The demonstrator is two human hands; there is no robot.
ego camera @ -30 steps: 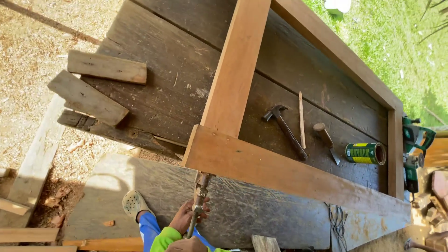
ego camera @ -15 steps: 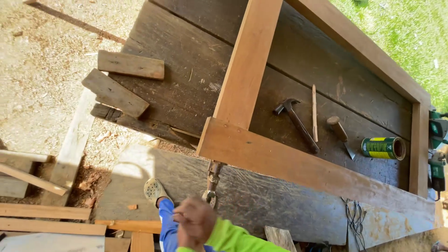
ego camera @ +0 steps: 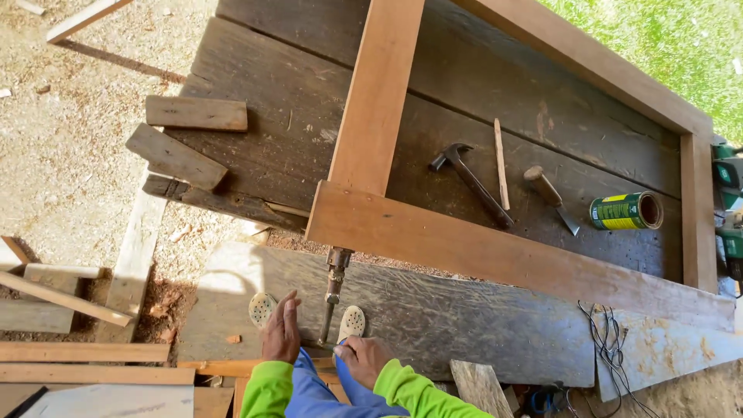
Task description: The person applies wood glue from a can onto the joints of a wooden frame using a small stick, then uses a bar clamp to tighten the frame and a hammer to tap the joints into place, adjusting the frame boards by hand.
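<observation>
Two hands at clamp screw (ego camera: 333,298) under frame (ego camera: 495,251) corner: right hand (ego camera: 362,360) gripping handle end, left hand (ego camera: 282,329) open, flat on plank (ego camera: 464,325). Steel, rigid, prob. heavy; hold by handle.

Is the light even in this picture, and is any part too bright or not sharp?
Head view: hard sunlight, uneven. The grass at top right is nearly washed out, a dark shadow lies beside the left hand, and the wooden frame and hammer look sharp.
</observation>
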